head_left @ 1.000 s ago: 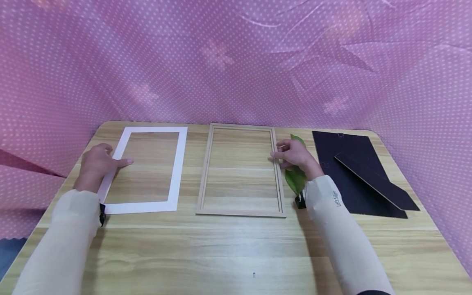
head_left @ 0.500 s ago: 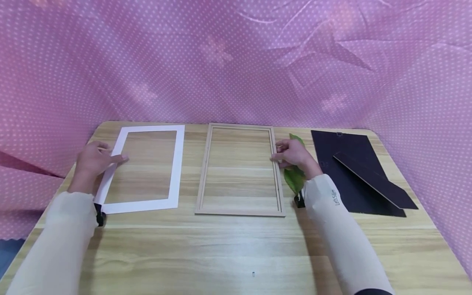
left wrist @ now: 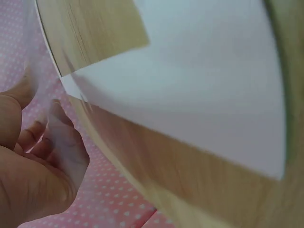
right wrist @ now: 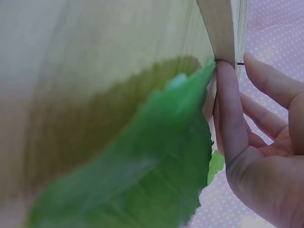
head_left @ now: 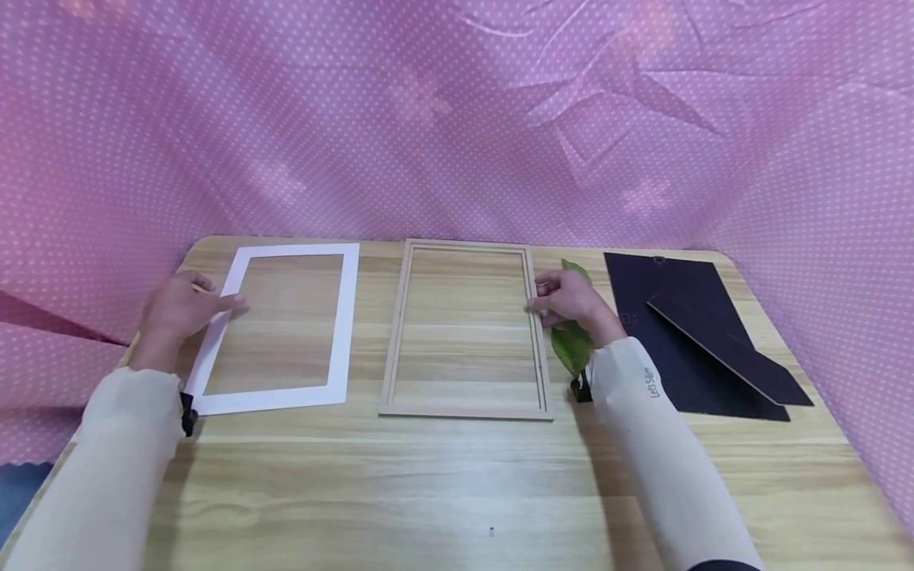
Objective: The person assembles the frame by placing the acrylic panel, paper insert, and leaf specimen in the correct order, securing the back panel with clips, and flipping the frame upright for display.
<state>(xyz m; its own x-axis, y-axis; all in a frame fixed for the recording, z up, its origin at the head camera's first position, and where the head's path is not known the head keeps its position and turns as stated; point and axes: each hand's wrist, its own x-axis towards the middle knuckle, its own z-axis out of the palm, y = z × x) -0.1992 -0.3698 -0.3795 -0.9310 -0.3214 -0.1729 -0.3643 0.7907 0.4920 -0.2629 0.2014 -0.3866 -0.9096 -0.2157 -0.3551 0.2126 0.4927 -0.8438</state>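
Note:
A white rectangular picture mat [head_left: 337, 333] lies at the left of the wooden table. My left hand [head_left: 174, 305] is at its left side, the thumb reaching over the mat's strip and the other fingers beside it, loosely bent. In the left wrist view the hand [left wrist: 40, 156] looks blurred, apart from the mat's corner [left wrist: 190, 95]. A light wooden picture frame [head_left: 464, 412] lies in the middle. My right hand [head_left: 571, 297] pinches its right side, thumb over the bar and index finger against the outer edge. A green leaf [right wrist: 142, 175] lies under this hand, partly hidden by it.
A black backing board [head_left: 685, 277] with its stand leg [head_left: 728, 349] lies at the right of the table [head_left: 357, 492]. A tiny dark mark [head_left: 492, 531] shows near the front. Pink dotted cloth [head_left: 457, 119] hangs behind the table and at both sides.
The white mat has shifted slightly left and turned a little. My left hand has moved left, its thumb now reaching less far over the mat. My right hand and the frame stay put.

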